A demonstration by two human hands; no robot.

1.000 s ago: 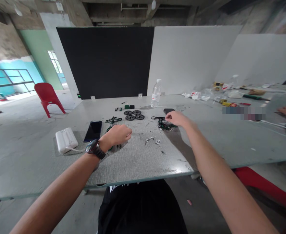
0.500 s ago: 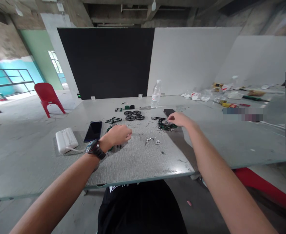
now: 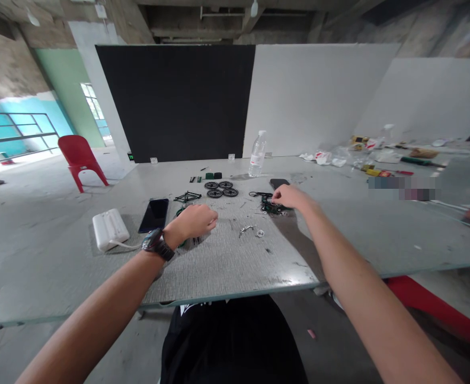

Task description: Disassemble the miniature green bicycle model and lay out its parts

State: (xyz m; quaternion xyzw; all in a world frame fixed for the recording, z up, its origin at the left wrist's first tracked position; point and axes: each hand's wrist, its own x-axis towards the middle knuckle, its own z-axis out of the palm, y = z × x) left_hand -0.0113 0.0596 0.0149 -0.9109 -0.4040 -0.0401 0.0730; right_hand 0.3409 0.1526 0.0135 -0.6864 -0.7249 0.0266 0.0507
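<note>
Right of the middle of the tabletop (image 3: 222, 272), a pile (image 3: 269, 207) of tiny dark, green and shiny bits sits under the right hand (image 3: 289, 196). The bits look so small that one could slip away if the pinch is loose. A bump from the hand could also spread the pile and mix it with the loose bits around it.

The pile is just below the right fingers and a little to their left. These fingers are bent, with the tips close together. They are at the pile, but it is too small to tell if they have hold of a bit.

The left hand (image 3: 197, 219) is curled low, well to the left of the pile. Some green parts (image 3: 180, 212) poke out from under it. Its fingertips are mostly hidden, so what it holds, if anything, cannot be told.

Between the hands, nearer the person, lie some silver bits (image 3: 244, 230). Behind the pile is a dark phone (image 3: 279, 183). Four black wheels (image 3: 215, 193) lie past the left hand, with a dark frame (image 3: 187, 197) beside them. Farther back, a bottle (image 3: 257, 154) stands upright. Far left is a white box (image 3: 110, 229).
</note>
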